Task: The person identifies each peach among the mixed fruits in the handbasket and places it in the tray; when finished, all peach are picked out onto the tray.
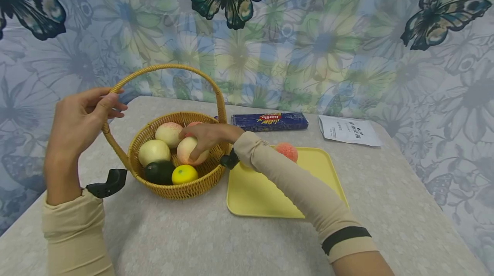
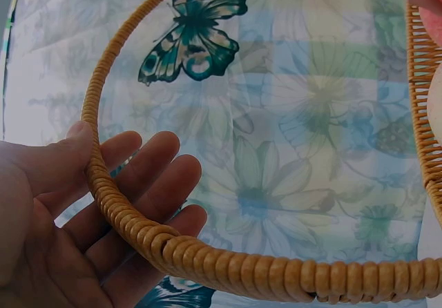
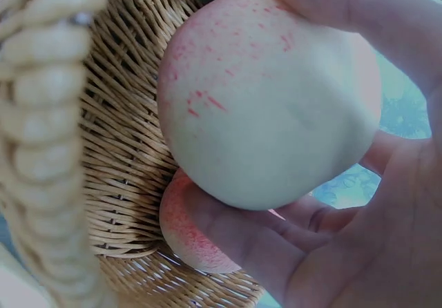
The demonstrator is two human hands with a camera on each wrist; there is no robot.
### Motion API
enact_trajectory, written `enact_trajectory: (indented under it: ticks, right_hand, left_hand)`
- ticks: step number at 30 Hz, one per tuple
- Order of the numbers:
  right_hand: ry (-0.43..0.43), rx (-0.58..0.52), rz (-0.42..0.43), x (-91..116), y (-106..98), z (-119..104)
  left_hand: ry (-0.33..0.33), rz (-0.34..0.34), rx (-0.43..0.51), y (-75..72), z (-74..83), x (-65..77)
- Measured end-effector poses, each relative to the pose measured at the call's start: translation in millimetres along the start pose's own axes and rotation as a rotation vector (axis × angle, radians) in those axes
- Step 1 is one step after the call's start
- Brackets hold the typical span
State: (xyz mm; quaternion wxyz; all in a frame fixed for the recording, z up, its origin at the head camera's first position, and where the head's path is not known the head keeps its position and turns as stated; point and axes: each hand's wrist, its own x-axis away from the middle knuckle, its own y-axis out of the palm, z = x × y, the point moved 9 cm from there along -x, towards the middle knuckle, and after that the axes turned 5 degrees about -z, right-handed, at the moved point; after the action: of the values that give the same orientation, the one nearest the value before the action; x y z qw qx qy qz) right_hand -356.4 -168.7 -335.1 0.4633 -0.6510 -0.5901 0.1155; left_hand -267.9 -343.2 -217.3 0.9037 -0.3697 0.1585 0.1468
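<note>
My left hand [image 1: 79, 117] holds one side of the arched handle [image 1: 173, 66] of a wicker basket [image 1: 173, 191], thumb in front and fingers behind. Inside the basket, my right hand [image 1: 211, 135] grips a pale peach [image 1: 187, 147] with red flecks, thumb on one side and fingers on the other. Around that peach lie another blush peach [image 1: 169, 133], a pale yellow-green round fruit [image 1: 154, 152], a dark green avocado [image 1: 159, 172] and a yellow lemon [image 1: 185, 175]. A redder peach [image 3: 200, 228] shows behind the right fingers in the right wrist view.
A yellow tray [image 1: 266, 201] lies right of the basket, partly under my right forearm, with a pinkish-red fruit [image 1: 287, 151] at its far side. Behind are a blue Barilla pasta pack [image 1: 270, 122] and a white printed pouch [image 1: 349, 130]. A butterfly-patterned cloth [image 1: 320, 44] hangs at the back.
</note>
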Motion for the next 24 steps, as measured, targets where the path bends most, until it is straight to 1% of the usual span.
enact_trajectory:
  ticks: [5, 10, 18, 20, 24]
  right_hand:
    - [-0.039, 0.006, 0.019, 2, 0, -1]
    - [-0.084, 0.019, 0.064, 7, -3, -3]
    - [-0.044, -0.015, 0.107, 16, -5, 1]
    - [-0.053, 0.004, 0.109, 17, -5, 1]
    - [-0.101, 0.063, 0.114, 20, -5, -1]
  left_hand:
    - [-0.009, -0.003, -0.002, 0.4, -1.1, 0.0]
    - [-0.009, -0.005, -0.003, -0.3, -1.7, 0.8]
    - [-0.004, 0.0, -0.008, -0.9, -2.2, 1.8]
    - [-0.005, 0.001, -0.01, -0.7, -2.1, 1.6]
    - [-0.008, -0.001, -0.014, -0.1, -1.9, 1.0]
